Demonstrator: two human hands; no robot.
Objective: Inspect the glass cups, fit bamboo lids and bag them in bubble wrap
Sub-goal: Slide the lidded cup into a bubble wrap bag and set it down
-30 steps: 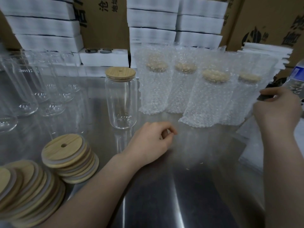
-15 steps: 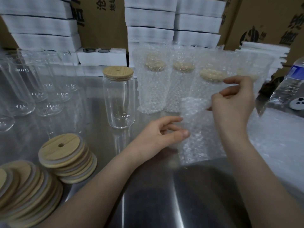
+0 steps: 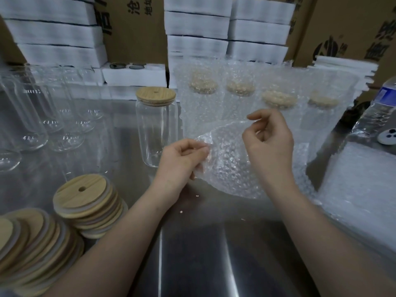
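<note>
Lids (image 3: 85,202) stacked nearest, left. Beyond, bag (image 3: 231,159) held off the table: left hand (image 3: 182,159) pinched on one mouth edge, right hand (image 3: 267,142) pinched on the other, mouth part spread. Lidded cup (image 3: 156,127) upright just left of the left hand, unbagged. Risk judged: thin film slipping or sticking shut; left knuckles knocking the cup over. Steel table (image 3: 192,254) glossy, slick. Farther back, four bagged cups (image 3: 240,99), bare cups (image 3: 32,116), foam trays (image 3: 197,24), cartons (image 3: 137,28).
</note>
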